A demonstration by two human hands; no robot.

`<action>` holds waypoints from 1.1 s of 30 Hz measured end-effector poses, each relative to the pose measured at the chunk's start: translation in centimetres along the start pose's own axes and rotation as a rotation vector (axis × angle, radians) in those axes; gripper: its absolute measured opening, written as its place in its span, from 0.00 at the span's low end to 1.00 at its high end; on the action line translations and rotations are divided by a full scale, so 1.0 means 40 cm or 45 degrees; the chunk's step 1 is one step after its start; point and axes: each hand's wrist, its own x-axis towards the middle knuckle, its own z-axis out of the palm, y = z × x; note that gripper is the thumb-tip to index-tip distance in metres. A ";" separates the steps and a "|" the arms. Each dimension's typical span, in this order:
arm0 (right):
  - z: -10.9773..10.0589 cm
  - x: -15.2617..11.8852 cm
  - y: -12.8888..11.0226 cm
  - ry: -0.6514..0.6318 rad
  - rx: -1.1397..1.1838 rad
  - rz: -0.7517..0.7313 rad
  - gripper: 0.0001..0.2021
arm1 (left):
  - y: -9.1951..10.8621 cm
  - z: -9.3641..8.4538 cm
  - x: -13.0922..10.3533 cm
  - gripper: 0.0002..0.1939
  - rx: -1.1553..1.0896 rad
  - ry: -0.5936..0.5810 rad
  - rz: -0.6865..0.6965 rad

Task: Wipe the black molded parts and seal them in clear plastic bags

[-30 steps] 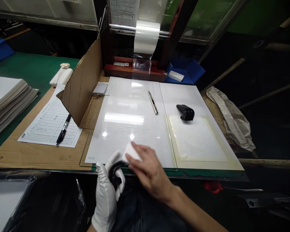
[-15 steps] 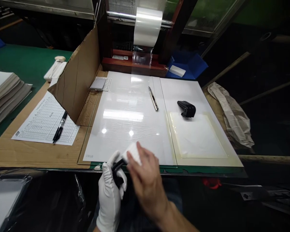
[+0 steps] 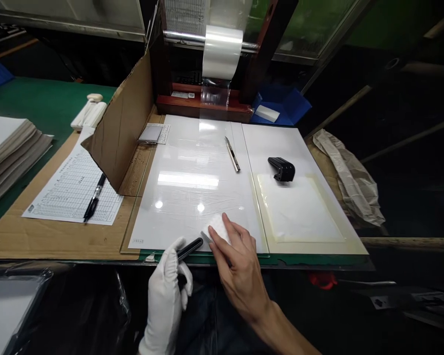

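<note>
In a white glove, my left hand [image 3: 167, 283] grips a black part [image 3: 190, 249] whose long narrow end points up and right over the table's front edge. My bare right hand [image 3: 239, 256] holds a white wad of cloth or paper [image 3: 219, 228] between thumb and fingers, with a small grey edge beside it. The wad and the black part are a little apart. Beyond my hands, a cutter knife [image 3: 232, 154] lies on the white sheet under clear film. Another black part [image 3: 281, 169] rests on the right-hand sheet, above a yellowish-edged square [image 3: 301, 209].
A roll of clear film [image 3: 222, 53] hangs on a rod at the back, beside a blue bin [image 3: 286, 108]. An upright cardboard piece [image 3: 122, 123] stands left of the white sheet. Further left are a printed form [image 3: 72, 190], a pen [image 3: 94, 198] and a paper stack [image 3: 13, 153].
My right hand has moved right with the wad, away from the black part. The black part in my left hand has turned, and its long end now shows clearly.
</note>
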 end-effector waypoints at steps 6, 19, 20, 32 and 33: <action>-0.123 0.058 -0.020 -0.835 1.122 0.571 0.20 | 0.081 -0.075 -0.006 0.31 0.210 -0.359 0.016; -0.147 0.070 -0.033 -1.055 1.241 0.588 0.24 | 0.135 -0.055 -0.022 0.26 0.124 -0.163 -0.087; -0.147 0.071 -0.033 -1.063 1.244 0.585 0.24 | 0.135 -0.057 -0.020 0.27 0.125 -0.181 -0.117; -0.142 0.076 -0.027 -1.039 1.238 0.588 0.21 | 0.140 -0.029 -0.027 0.30 0.040 -0.188 -0.147; -0.126 0.065 -0.032 -0.934 1.220 0.599 0.21 | 0.138 -0.020 -0.030 0.31 -0.025 -0.122 -0.186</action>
